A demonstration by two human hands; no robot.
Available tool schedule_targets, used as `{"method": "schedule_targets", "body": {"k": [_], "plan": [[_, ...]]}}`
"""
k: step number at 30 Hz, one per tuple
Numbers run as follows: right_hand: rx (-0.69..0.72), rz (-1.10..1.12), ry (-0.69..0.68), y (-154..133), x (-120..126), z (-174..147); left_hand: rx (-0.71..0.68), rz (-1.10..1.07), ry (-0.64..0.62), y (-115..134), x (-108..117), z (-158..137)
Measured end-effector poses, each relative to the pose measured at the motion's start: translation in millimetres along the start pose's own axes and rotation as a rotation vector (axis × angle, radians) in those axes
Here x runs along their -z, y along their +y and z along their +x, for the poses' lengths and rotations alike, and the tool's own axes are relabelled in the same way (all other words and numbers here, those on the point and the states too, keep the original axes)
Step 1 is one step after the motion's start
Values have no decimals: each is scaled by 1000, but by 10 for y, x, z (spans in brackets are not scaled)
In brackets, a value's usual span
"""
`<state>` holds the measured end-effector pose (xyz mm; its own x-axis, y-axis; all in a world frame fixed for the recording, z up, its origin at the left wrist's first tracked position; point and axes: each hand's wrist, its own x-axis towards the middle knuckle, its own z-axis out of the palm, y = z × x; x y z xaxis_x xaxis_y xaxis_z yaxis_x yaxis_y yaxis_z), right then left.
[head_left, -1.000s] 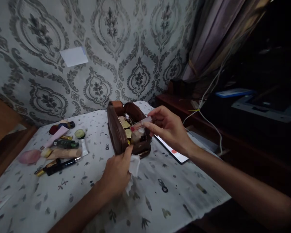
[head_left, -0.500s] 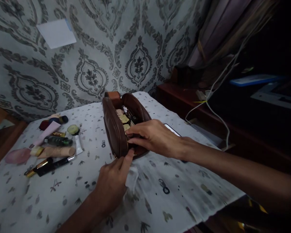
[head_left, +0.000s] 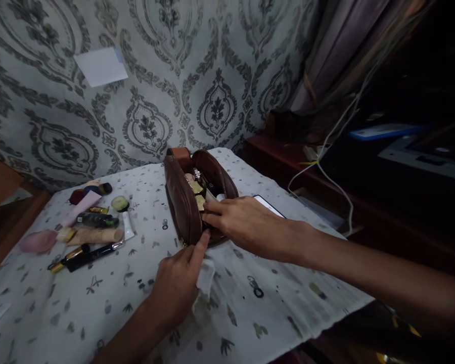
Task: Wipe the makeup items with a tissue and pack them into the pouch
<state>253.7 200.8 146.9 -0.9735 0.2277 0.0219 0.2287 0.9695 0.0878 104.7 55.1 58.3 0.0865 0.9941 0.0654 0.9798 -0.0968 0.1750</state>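
Observation:
A brown zippered toiletry bag (head_left: 182, 210) stands unzipped on the table, with gold-capped items (head_left: 199, 194) and other small cosmetics inside. My right hand (head_left: 246, 222) reaches over its right side, the bent fingers dipping into the near part. Whatever they touch down there is hidden. At the bag's near end is my left hand (head_left: 180, 278), index finger on the rim and the other fingers curled at the edge. A crumpled white tissue (head_left: 207, 278) pokes out beneath that hand.
Left of the bag lies a group of cosmetics: a pink tube (head_left: 81, 208), a beige tube (head_left: 98, 235), a black pen-like tube (head_left: 93, 257) and a round-headed brush (head_left: 120, 203). A phone (head_left: 269, 206) lies right of the bag. White cables (head_left: 335, 187) hang at the right.
My right hand's fingers have shifted slightly and flattened over the bag's opening, showing more of the items inside. My left hand stays at the near rim. The camera view has turned a little.

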Motion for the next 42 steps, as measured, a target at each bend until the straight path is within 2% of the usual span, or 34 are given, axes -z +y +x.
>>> {"method": "schedule_targets", "body": {"k": [6,11,13,16,18,22,24,25,28,31,34,38,40,42], "plan": [[-50,72,62,-12,46,-42,45,-39,-15,14,21,-62],[-221,159,362,46,-70,-104,65,-52,9,-10,44,-287],[-262,208,411,75,-160,-126,99,-58,-3,-48,32,-426],[-246,272,393,100,-280,-148,152,-69,-14,-149,-25,-678],[-248,275,438,92,-324,-155,176,-54,13,-243,-72,-866],[-287,290,710,-59,-319,-139,295,52,94,-430,-72,-1226],[-210,381,806,-230,-310,-101,409,132,99,-487,-7,-1376],[-130,445,809,-339,-317,-71,464,166,83,-502,30,-1445],[152,585,642,-729,-397,58,519,201,26,-497,77,-1637],[312,594,381,-1109,-525,220,403,181,56,-434,-27,-1819],[409,604,196,-1387,-616,396,352,170,92,-328,-183,-1946],[501,728,105,-1704,-632,610,441,158,152,-172,-249,-1980],[542,909,57,-1903,-599,648,512,118,197,-126,-220,-1962],[555,1195,-22,-2113,-554,619,581,77,223,-113,-180,-1942]]}}
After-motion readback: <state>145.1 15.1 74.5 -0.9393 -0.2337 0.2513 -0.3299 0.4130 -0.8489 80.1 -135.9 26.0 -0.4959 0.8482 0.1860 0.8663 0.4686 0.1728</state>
